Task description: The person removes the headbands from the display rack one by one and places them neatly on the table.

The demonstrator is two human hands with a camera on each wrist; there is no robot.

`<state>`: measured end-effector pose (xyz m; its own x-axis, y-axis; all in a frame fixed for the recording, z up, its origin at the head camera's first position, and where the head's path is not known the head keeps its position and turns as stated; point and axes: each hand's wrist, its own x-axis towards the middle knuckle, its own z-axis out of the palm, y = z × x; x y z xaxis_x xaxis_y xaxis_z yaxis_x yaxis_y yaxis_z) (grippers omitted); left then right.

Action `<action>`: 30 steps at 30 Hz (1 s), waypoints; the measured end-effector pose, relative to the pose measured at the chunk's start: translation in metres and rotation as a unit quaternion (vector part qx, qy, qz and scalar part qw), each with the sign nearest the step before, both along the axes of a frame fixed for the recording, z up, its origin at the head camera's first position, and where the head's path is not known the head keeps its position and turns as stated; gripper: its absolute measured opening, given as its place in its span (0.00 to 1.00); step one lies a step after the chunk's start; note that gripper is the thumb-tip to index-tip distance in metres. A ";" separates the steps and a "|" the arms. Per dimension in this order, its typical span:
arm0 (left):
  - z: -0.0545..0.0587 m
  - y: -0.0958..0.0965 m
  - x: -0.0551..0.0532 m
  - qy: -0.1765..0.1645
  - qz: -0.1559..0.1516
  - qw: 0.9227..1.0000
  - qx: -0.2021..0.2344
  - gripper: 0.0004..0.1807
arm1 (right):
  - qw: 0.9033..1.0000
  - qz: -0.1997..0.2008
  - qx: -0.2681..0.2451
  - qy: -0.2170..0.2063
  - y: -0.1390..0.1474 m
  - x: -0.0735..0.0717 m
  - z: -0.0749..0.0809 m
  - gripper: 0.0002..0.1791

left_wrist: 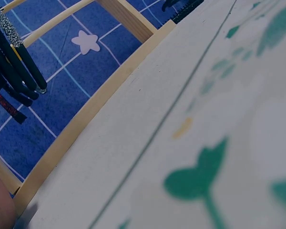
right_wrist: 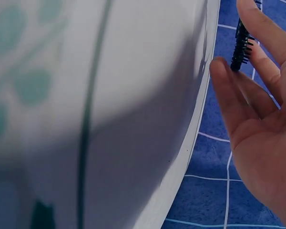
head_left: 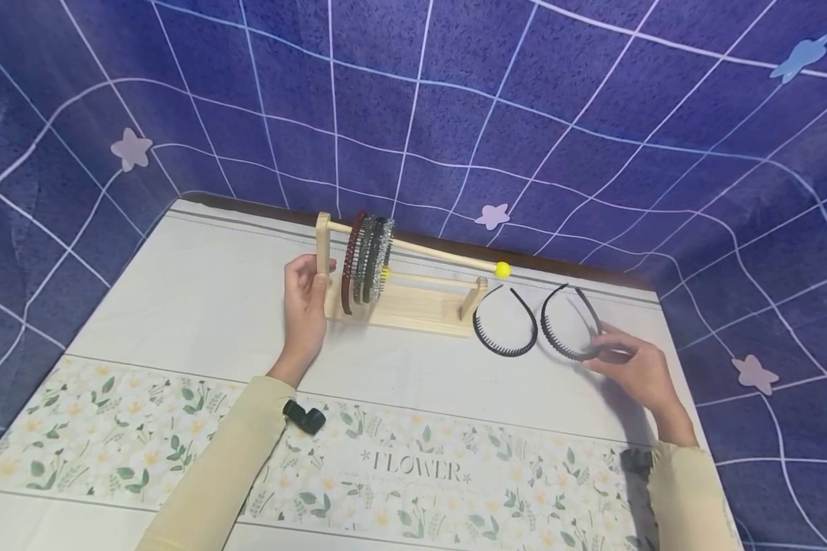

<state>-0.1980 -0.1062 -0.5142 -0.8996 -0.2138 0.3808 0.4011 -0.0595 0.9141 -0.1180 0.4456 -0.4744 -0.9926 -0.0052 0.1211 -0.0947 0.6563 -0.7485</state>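
My left hand (head_left: 303,306) grips the left upright of a wooden headband stand (head_left: 420,310), thumb on the near side. On the stand's upper rod hang several headbands (head_left: 368,260): a dark red one at the left, then black and grey ones, with a silvery glittering one at the right. My right hand (head_left: 634,369) pinches a black toothed headband (head_left: 560,349) by its right side, thumb and fingers on the band. In the right wrist view, this headband's teeth (right_wrist: 242,47) show between the fingers. Another black toothed headband (head_left: 506,353) lies just left of it.
A yellow ball (head_left: 502,269) caps the upper rod's right end. The lower rod (head_left: 434,280) reaches to a short right post (head_left: 474,300). A white cloth with a floral band (head_left: 413,467) covers the table. Blue gridded fabric (head_left: 413,99) with stars rises behind.
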 end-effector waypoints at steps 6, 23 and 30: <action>0.000 -0.001 0.001 -0.005 -0.003 1.000 -0.002 0.17 | 0.996 -0.018 0.089 -0.013 0.005 0.000 0.001 0.23; -0.002 -0.002 0.001 -0.010 -0.005 1.000 -0.006 0.17 | 0.992 0.003 0.116 -0.053 0.006 -0.001 0.000 0.24; 0.000 -0.002 0.000 -0.009 -0.009 1.000 -0.005 0.17 | 0.990 0.018 0.130 -0.054 0.007 -0.005 0.000 0.24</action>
